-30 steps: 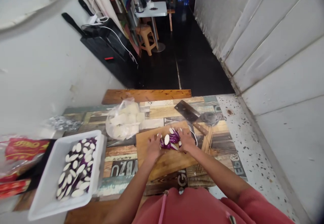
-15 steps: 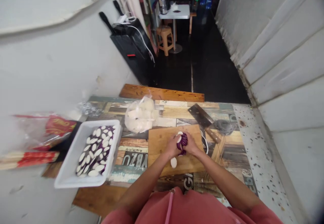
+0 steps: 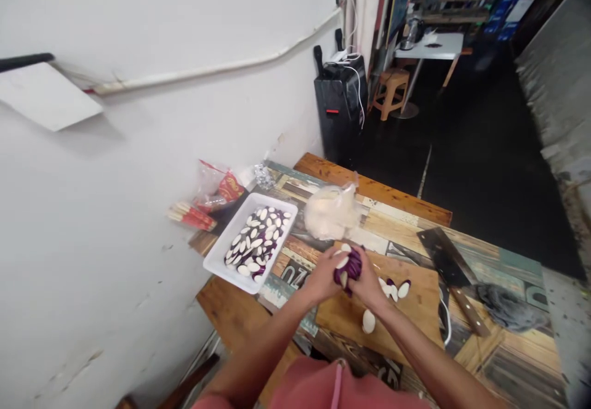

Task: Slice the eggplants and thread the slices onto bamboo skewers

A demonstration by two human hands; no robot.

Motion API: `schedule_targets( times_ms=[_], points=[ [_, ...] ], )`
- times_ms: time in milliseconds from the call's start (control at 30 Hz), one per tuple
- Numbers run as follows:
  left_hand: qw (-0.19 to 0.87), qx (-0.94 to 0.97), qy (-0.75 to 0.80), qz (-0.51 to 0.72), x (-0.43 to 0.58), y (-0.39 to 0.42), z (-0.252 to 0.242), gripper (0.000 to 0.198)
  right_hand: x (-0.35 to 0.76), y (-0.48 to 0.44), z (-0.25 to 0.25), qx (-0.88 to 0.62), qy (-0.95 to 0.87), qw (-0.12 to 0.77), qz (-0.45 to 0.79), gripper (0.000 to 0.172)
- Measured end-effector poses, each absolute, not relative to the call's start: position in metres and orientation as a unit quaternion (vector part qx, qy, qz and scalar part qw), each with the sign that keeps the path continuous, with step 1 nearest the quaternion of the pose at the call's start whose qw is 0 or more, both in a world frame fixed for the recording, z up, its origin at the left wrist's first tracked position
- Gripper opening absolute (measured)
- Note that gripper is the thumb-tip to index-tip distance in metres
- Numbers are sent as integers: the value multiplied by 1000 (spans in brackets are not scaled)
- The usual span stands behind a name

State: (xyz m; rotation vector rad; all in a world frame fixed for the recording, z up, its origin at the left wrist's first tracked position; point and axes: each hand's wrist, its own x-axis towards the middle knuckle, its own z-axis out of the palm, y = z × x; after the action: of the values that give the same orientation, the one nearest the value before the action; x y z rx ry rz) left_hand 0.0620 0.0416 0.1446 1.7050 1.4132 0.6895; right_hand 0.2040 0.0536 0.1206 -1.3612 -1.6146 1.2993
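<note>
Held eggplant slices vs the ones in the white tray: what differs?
The held eggplant slices are bunched between left hand and right hand; the tray slices lie spread in the white tray. The held slices show mostly purple skin, the tray slices mostly white faces. Both: purple skin, white flesh.

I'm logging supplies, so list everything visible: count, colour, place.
table: one, multicoloured, foreground
board: one, tan, on table
held slices: several, purple and white, above board
loose slices: several, white and purple, on board
tub: one, white, left of board
tub slices: many, white and purple, inside tub
bag: one, clear, beyond board
cleaver: one, dark and brown, right of board
bundle: one, grey, beside cleaver
heap: one, silvery, beyond tub
sticks: many, tan, left of tub
packet: one, red, beside sticks
planks: two, brown, beside table
box: one, black, beyond table
stool: one, tan, background
far table: one, white, background
left hand: one, bare, holding slices
right hand: one, bare, holding slices
</note>
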Motion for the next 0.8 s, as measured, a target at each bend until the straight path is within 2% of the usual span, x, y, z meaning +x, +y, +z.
schedule_targets(
  times_ms=[200, 233, 333, 500, 567, 667, 733, 800],
  points=[
    [219, 618, 704, 273, -98, 42, 142, 65, 40, 107, 127, -376, -700, 277, 540, 75],
    [208, 609, 719, 264, -120, 44, 137, 67, 19, 115, 127, -358, -711, 263, 545, 71],
    [195, 565, 763, 245, -168, 46, 125, 72, -17, 134, 125, -341, -728, 230, 548, 36],
    [116, 489, 816, 286, -166, 17, 115, 46, 43, 138, 111, -423, -725, 201, 504, 28],
    [140, 493, 803, 304, -136, -2, 109, 36, 106, 127, 105, -486, -720, 187, 460, 26],
    [270, 594, 704, 281, -72, -27, 96, 31, 216, 104, 97, -600, -698, 148, 362, 29],
    [359, 638, 640, 232, -25, -38, 87, 41, 281, 87, 93, -657, -684, 105, 298, 33],
    [422, 634, 621, 184, 17, -44, 79, 60, 328, 70, 90, -694, -673, 49, 249, 31]
  ],
)
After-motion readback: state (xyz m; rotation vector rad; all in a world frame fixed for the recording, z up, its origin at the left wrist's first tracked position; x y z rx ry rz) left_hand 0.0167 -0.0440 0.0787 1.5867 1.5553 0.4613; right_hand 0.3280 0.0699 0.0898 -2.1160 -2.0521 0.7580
